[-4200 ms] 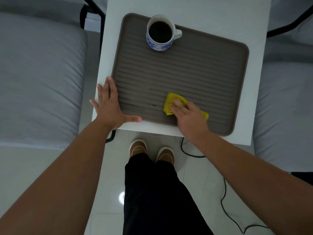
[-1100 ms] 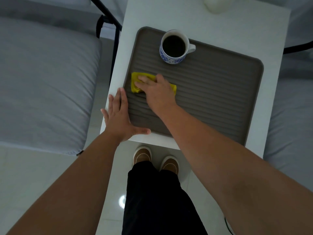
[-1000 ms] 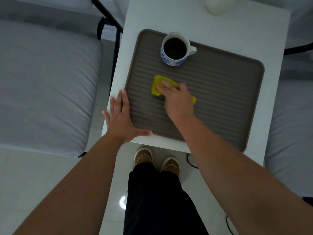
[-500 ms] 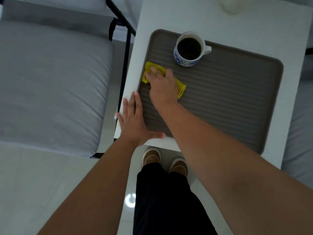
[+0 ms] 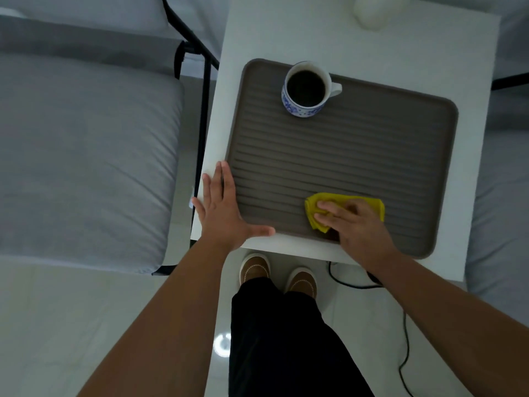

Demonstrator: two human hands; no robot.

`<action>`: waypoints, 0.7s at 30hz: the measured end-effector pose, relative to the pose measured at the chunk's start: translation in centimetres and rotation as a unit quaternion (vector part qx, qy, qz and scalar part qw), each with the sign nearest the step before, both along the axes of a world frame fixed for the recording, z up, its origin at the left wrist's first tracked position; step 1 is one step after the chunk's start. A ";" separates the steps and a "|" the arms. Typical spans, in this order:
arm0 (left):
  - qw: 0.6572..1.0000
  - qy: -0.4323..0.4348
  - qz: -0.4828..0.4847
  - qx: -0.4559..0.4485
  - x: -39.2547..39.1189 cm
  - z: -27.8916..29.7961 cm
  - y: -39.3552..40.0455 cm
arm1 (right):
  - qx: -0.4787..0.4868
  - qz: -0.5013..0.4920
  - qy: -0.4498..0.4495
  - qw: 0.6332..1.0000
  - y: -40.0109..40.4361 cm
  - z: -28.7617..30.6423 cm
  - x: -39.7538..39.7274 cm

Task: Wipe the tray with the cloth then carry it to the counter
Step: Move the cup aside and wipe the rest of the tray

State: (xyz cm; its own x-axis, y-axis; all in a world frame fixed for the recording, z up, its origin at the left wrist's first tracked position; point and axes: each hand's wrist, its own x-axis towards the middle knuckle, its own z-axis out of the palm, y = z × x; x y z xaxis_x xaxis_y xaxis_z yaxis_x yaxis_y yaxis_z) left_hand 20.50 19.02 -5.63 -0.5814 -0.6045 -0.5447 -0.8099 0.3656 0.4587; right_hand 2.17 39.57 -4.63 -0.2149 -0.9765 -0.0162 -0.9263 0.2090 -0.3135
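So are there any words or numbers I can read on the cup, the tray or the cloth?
None can be read.
Cup: only a blue pattern on its side, no letters.
Tray: plain ridges, no label.
Cloth: plain yellow, partly under the right hand.
Table: bare white, no writing.

A white table point(image 5: 372, 44) stands between two grey cushioned seats point(image 5: 83, 156); the pale, glossy floor point(image 5: 71, 316) is probably tiled.
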 end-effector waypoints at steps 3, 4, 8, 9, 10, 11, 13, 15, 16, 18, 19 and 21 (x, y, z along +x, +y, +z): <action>1.000 -0.001 -0.002 0.001 -0.2 0.0 0.1 | -0.037 -0.041 -0.006 0.998 -2.0 0.4 0.0; 1.000 0.000 -0.003 0.001 -0.1 -0.1 0.0 | -0.034 -0.057 -0.010 0.998 -3.2 0.2 0.3; 1.000 0.003 0.003 -0.007 0.3 -0.3 -0.4 | 0.020 -0.135 -0.049 0.989 -10.1 -0.8 2.0; 1.000 0.003 0.004 -0.006 0.3 -0.3 -0.4 | 0.013 -0.129 -0.063 0.990 -11.8 -0.8 2.9; 1.000 0.004 0.007 -0.004 0.4 -0.3 -0.4 | 0.003 -0.111 -0.075 0.991 -13.3 -0.8 3.8; 1.000 0.006 0.010 -0.002 0.4 -0.3 -0.4 | -0.002 -0.082 -0.079 0.993 -14.4 -0.9 4.8; 1.000 0.010 0.017 0.002 0.5 -0.3 -0.4 | 0.012 -0.015 -0.078 0.997 -15.2 -1.0 5.8; 1.000 0.008 0.013 0.007 0.5 -0.2 -0.3 | 0.008 0.042 -0.082 0.996 -14.2 -1.2 5.3; 1.000 0.004 0.011 0.007 0.5 -0.2 -0.3 | 0.002 0.080 -0.078 0.994 -13.1 -1.3 4.7; 1.000 -0.008 0.009 0.003 0.5 -0.1 -0.4 | 0.008 0.151 -0.057 0.987 -10.1 -1.7 3.3; 1.000 -0.012 0.008 0.002 0.5 0.0 -0.5 | 0.014 0.163 -0.049 0.985 -8.1 -1.8 2.6; 1.000 -0.016 0.006 0.003 0.4 0.1 -0.5 | 0.019 0.140 -0.041 0.989 -3.8 -1.8 1.0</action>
State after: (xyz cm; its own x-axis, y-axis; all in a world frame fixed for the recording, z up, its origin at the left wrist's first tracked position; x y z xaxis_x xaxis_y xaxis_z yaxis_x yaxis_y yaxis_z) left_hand 20.89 18.50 -5.53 -0.5565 -0.6082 -0.5660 -0.8283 0.3537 0.4344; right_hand 3.18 35.81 -6.47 0.0674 -0.9959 -0.0599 -0.9213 -0.0390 -0.3870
